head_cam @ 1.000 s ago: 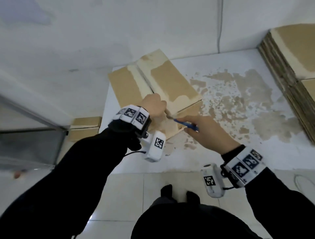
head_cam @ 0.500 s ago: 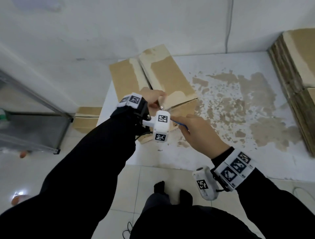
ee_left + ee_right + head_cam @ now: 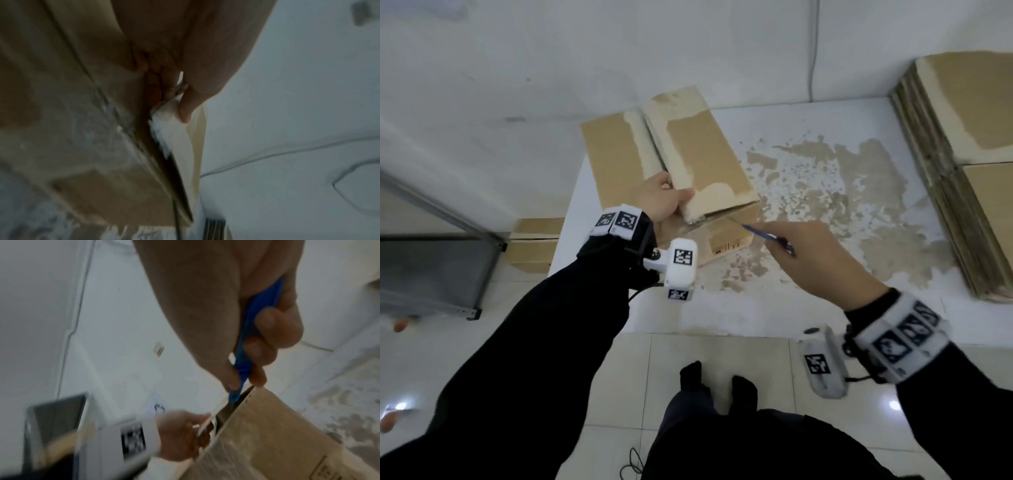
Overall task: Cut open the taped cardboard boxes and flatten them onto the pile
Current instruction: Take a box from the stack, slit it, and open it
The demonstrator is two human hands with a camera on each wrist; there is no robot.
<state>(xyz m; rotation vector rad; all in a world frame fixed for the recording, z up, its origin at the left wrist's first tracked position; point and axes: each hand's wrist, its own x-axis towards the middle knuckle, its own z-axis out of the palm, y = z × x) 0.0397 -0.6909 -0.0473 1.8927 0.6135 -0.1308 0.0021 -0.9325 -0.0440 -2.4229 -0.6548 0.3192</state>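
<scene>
You stand in a bare storeroom or packing area: plain white walls (image 3: 517,68), a tiled floor (image 3: 688,359), a low white platform (image 3: 774,308) with scuffed brown patches, a stack of flattened cardboard (image 3: 941,192), boxes (image 3: 534,246) on the floor, and a metal shelf (image 3: 431,267).

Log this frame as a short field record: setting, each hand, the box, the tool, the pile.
setting: white table against a wall
left hand: grips the near corner of a top flap
right hand: holds blue cutter, tip at the box's near top edge
cardboard box: on the table, top flaps partly lifted
flattened pile: stacked at the table's right end
</scene>
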